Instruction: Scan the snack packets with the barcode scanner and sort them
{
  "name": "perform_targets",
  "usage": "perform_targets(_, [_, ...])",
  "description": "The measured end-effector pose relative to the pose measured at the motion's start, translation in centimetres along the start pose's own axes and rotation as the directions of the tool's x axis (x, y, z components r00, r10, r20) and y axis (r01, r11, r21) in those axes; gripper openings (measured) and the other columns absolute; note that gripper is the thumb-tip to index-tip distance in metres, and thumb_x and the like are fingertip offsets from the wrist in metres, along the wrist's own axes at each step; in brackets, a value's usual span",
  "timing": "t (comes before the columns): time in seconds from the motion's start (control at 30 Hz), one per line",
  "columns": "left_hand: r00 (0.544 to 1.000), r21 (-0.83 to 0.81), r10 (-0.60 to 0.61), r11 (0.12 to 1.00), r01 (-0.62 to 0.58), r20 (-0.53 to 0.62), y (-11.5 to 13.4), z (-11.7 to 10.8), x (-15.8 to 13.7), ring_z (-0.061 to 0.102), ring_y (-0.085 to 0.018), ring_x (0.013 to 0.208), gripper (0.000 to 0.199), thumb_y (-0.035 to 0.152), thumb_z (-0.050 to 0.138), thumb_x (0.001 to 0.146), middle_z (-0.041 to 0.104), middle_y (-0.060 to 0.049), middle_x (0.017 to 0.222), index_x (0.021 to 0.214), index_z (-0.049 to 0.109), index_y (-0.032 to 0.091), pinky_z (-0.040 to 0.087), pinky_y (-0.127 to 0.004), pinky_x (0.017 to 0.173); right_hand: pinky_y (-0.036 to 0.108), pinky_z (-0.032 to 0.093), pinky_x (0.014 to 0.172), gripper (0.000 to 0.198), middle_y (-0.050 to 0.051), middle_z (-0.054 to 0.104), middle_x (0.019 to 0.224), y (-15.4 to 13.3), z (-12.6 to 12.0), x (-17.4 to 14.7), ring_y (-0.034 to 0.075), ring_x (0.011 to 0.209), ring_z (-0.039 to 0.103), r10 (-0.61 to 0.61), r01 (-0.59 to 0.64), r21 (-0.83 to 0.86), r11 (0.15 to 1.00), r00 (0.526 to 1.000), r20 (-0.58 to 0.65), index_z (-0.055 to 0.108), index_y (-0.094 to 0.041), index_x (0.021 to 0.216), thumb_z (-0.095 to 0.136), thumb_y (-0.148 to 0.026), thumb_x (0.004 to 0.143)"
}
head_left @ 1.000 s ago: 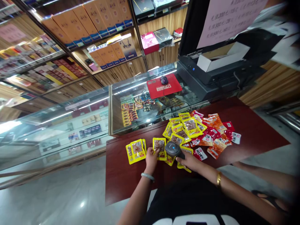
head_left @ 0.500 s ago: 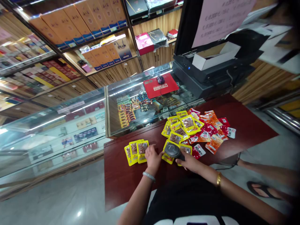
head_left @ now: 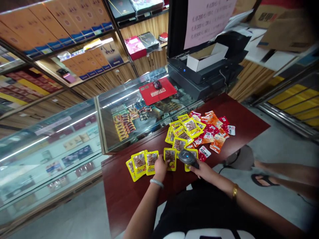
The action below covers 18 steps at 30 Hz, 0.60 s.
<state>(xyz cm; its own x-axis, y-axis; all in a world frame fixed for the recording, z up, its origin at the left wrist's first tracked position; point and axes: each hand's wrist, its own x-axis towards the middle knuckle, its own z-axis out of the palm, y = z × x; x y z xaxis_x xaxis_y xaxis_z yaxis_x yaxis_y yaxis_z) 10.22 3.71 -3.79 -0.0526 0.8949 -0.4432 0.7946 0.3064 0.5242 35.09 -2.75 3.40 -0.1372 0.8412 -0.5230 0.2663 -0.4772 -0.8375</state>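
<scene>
My left hand [head_left: 161, 168] is at the edge of a yellow snack packet [head_left: 170, 158], its thumb on the packet's lower left and its fingers partly hidden. Left of this hand several more yellow packets [head_left: 139, 160] lie overlapping in a row. My right hand [head_left: 203, 171] is wrapped round the handle of a dark barcode scanner [head_left: 187, 157], whose head points left with a small blue light showing. Beneath the scanner is another yellow packet [head_left: 194, 153], partly covered. Beyond it spreads a loose heap of yellow packets [head_left: 191, 127] and red and orange packets [head_left: 219, 141].
Everything lies on a dark red tabletop [head_left: 129, 202]. Behind it stands a glass display counter [head_left: 107, 139] with a red mouse pad [head_left: 147, 94] on top. A monitor with a pink sheet [head_left: 208, 21] and a white box [head_left: 206, 58] stand back right. A person's sandalled foot [head_left: 264, 180] shows at right.
My left hand has drawn one yellow packet leftward from under the scanner, beside the row. The scanner now shows a blue light. The view has shifted to the right.
</scene>
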Motion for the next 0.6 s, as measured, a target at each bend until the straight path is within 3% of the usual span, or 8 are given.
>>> perform_targets(0.1, [1.0, -0.192, -0.001, 0.981, 0.005, 0.023, -1.1, -0.4, 0.0, 0.068, -0.021, 0.082, 0.013, 0.03, 0.065, 0.083, 0.074, -0.008, 0.089, 0.09, 0.066, 0.018, 0.045, -0.027, 0.073, 0.024, 0.039, 0.043, 0.063, -0.008, 0.051, 0.051, 0.2, 0.2, 0.4, 0.012, 0.04, 0.048, 0.019, -0.019, -0.002, 1.0, 0.999, 0.028, 0.058, -0.019, 0.112, 0.066, -0.069, 0.074])
perform_targets(0.23, [1.0, -0.414, -0.018, 0.91, 0.006, -0.026, -2.0, -0.7, -0.7, 0.068, -0.021, 0.084, 0.018, 0.031, 0.062, 0.083, 0.075, -0.007, 0.09, 0.091, 0.07, 0.017, 0.049, -0.028, 0.076, 0.023, 0.037, 0.041, 0.064, -0.011, 0.047, 0.053, 0.1, 0.8, 1.7, 0.01, 0.038, 0.043, 0.015, -0.017, 0.009, 1.0, 0.993, 0.118, 0.055, -0.02, 0.112, 0.066, -0.069, 0.072])
perform_targets(0.43, [0.975, -0.355, -0.195, 0.923, 0.147, -0.103, -2.9, -2.9, -1.9, 0.067, -0.022, 0.083, 0.011, 0.021, 0.064, 0.078, 0.073, -0.007, 0.085, 0.086, 0.069, 0.016, 0.049, -0.03, 0.078, 0.027, 0.046, 0.047, 0.056, -0.002, 0.063, 0.066, -2.5, 1.5, 3.8, 0.014, 0.047, 0.055, -0.078, 0.093, -0.048, 0.995, 0.966, 0.245, 0.062, -0.021, 0.113, 0.07, -0.062, 0.075])
perform_targets(0.5, [0.941, -0.288, -0.288, 0.929, 0.231, -0.177, -3.6, -4.2, -2.6, 0.066, -0.025, 0.088, 0.014, 0.023, 0.063, 0.079, 0.073, -0.009, 0.089, 0.09, 0.068, 0.016, 0.049, -0.034, 0.082, 0.029, 0.049, 0.052, 0.056, 0.001, 0.067, 0.071, -3.2, 1.4, 4.0, 0.017, 0.054, 0.059, -0.125, 0.14, -0.035, 0.989, 0.951, 0.283, 0.063, -0.021, 0.115, 0.07, -0.061, 0.076])
perform_targets(0.6, [0.786, -0.133, -0.364, 0.929, 0.345, -0.5, -3.9, -5.5, -3.3, 0.057, -0.033, 0.116, 0.039, 0.034, 0.066, 0.08, 0.065, -0.015, 0.122, 0.116, 0.062, 0.018, 0.043, -0.044, 0.097, 0.028, 0.049, 0.051, 0.058, 0.002, 0.068, 0.075, -3.4, 0.8, 4.0, 0.016, 0.055, 0.06, -0.135, 0.153, -0.036, 0.988, 0.943, 0.305, 0.063, -0.02, 0.118, 0.07, -0.061, 0.076])
